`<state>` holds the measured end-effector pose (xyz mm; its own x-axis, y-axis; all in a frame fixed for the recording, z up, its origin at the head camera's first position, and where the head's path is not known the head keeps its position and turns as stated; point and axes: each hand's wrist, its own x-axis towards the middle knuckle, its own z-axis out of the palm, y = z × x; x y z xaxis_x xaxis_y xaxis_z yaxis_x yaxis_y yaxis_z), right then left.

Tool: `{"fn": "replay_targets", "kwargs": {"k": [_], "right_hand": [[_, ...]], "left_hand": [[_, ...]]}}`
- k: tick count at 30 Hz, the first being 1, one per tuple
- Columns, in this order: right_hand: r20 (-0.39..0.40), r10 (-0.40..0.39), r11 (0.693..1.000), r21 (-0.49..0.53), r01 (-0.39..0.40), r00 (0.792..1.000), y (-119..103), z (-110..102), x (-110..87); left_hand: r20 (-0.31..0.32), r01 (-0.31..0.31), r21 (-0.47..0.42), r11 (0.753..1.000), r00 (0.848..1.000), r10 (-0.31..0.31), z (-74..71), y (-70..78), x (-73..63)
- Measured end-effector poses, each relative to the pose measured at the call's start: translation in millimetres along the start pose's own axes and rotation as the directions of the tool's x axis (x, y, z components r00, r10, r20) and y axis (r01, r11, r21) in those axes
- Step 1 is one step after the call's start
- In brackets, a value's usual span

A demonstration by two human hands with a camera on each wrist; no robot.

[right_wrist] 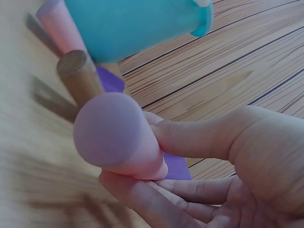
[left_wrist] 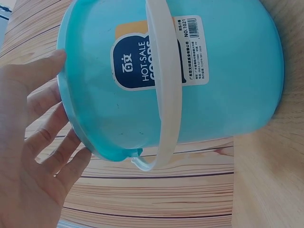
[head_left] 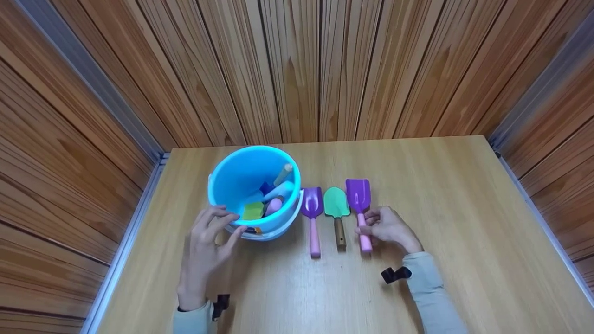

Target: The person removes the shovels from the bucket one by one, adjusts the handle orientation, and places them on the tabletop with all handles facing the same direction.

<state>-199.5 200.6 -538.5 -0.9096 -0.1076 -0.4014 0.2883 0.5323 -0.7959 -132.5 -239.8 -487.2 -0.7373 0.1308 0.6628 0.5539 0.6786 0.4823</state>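
My right hand point(head_left: 387, 227) pinches the pink handle point(right_wrist: 135, 137) of the rightmost purple toy shovel point(head_left: 358, 195) between thumb and fingers. Left of it lie a green trowel point(head_left: 336, 202) with a brown handle and a second purple shovel point(head_left: 312, 202), side by side with handles toward me. With fingers spread, my left hand point(head_left: 209, 243) touches the rim of a blue bucket point(head_left: 234, 169); in the left wrist view the thumb rests at the edge of the bucket point(left_wrist: 228, 71). Inside the bucket are a yellow-green block point(head_left: 253, 211), a pink rounded piece point(head_left: 274, 206) and other toys, partly hidden.
The bucket's white carrying handle point(left_wrist: 168, 95) hangs down its labelled side. All of this stands on a light wooden table point(head_left: 417, 176), with wood-panelled walls point(head_left: 301, 69) behind it and at both sides.
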Motion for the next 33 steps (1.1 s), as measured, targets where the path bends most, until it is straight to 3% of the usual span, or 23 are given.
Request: {"fn": "replay_targets", "kwargs": {"k": [10,20,33], "right_hand": [[0.006,0.048,0.999,0.003,-0.048,0.999,3.8,0.3,1.8],[0.010,0.003,1.000,0.017,-0.004,1.000,7.4,1.2,1.0],[0.021,0.042,0.999,0.031,-0.042,0.999,7.7,3.1,0.1]], "left_hand": [[0.005,0.013,-0.019,1.000,1.000,-0.013,-2.4,2.1,-1.2],[0.000,-0.006,0.023,1.000,1.000,0.006,-1.4,1.7,1.0],[0.011,0.010,0.001,1.000,1.000,-0.010,-0.8,1.7,0.8]]}}
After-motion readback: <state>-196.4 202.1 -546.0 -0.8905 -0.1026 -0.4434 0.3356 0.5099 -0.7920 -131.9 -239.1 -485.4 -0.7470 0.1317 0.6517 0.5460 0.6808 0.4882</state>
